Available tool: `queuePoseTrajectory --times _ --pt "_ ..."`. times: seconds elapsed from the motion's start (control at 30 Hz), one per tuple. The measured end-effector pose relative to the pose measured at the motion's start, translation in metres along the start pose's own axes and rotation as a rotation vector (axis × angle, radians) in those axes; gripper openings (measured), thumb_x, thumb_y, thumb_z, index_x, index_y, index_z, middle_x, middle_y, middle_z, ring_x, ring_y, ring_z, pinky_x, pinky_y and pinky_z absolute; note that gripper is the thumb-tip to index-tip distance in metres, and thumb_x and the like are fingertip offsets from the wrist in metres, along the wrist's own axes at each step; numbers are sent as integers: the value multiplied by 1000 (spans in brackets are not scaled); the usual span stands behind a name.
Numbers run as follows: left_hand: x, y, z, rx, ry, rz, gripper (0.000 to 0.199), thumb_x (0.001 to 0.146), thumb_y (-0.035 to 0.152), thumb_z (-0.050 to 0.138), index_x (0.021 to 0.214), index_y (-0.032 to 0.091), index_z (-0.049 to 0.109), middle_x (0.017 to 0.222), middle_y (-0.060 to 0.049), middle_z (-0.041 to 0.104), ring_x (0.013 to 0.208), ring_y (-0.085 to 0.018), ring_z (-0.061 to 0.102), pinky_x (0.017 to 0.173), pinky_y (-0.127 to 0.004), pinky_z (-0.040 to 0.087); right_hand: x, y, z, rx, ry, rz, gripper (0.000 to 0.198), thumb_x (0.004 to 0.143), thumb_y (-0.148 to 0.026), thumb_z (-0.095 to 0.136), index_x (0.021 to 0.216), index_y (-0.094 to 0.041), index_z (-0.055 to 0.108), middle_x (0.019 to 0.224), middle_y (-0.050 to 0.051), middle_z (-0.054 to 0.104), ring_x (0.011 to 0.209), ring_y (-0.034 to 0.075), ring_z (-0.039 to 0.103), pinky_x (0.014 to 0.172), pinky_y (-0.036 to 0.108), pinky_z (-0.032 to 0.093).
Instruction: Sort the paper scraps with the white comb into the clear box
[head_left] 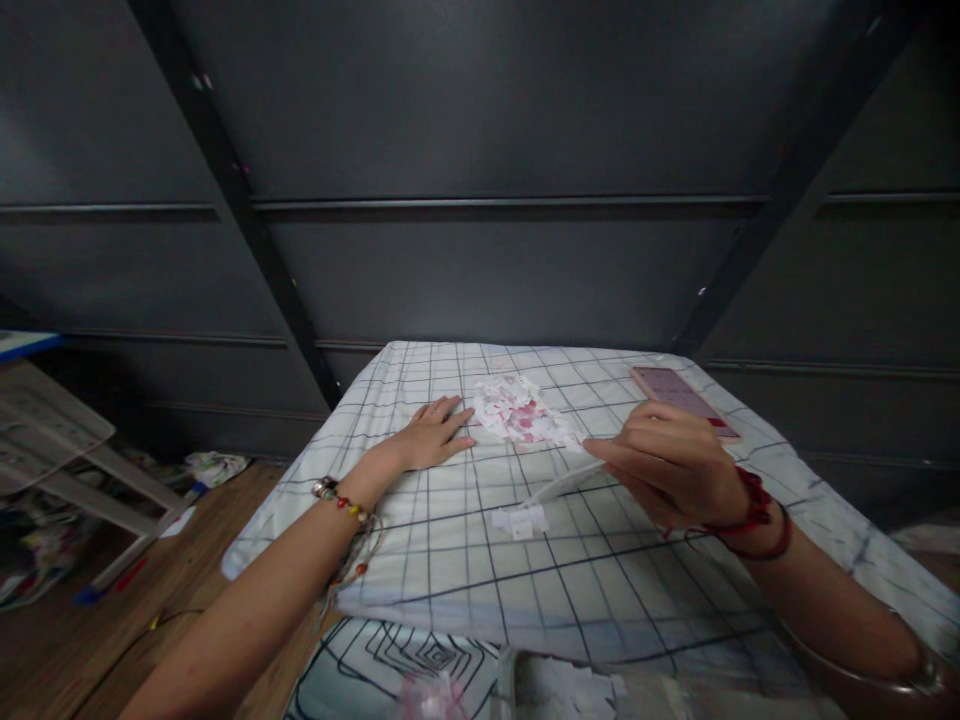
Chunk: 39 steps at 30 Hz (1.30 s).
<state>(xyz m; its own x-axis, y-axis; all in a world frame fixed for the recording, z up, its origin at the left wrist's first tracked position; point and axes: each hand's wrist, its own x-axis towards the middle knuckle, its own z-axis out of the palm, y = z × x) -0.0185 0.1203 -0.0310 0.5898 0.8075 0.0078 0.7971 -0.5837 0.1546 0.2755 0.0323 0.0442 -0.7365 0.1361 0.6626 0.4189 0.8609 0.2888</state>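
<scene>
My left hand (431,438) lies flat on the white checked cloth (450,500), fingers spread, its fingertips beside a pile of torn paper scraps (517,410) in white and pink. My right hand (667,460) is closed around a thin white tweezers-like tool (564,483), which slants down to the left. The tool's tip is at a small group of white paper pieces (521,521) on the near part of the cloth. Whether the tip grips a piece, I cannot tell.
A pink-framed phone (682,395) lies behind my right hand. At the near edge are a grey-rimmed container (559,685) with white paper and a blurred pink bundle (431,697). A dark panelled wall (480,270) stands behind the cloth; a grey stool (56,430) is at left.
</scene>
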Motion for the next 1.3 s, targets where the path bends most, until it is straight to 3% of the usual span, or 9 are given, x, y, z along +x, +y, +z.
queuePoseTrajectory --times 0.9,1.3 --pt "1 -1 1 21 -27 -6 59 88 57 24 136 22 25 145 -9 16 130 -30 12 103 -47 13 -6 4 -5 -50 -55 -14 22 78 -12 42 98 -16 50 52 -4 43 51 11 39 53 27 34" --pt "0 2 -2 52 -44 -8 60 89 55 23 136 19 25 144 -13 15 130 -31 12 103 -46 14 -15 13 -12 50 -29 101 16 79 -16 48 93 -16 56 57 -1 54 54 12 49 56 29 39"
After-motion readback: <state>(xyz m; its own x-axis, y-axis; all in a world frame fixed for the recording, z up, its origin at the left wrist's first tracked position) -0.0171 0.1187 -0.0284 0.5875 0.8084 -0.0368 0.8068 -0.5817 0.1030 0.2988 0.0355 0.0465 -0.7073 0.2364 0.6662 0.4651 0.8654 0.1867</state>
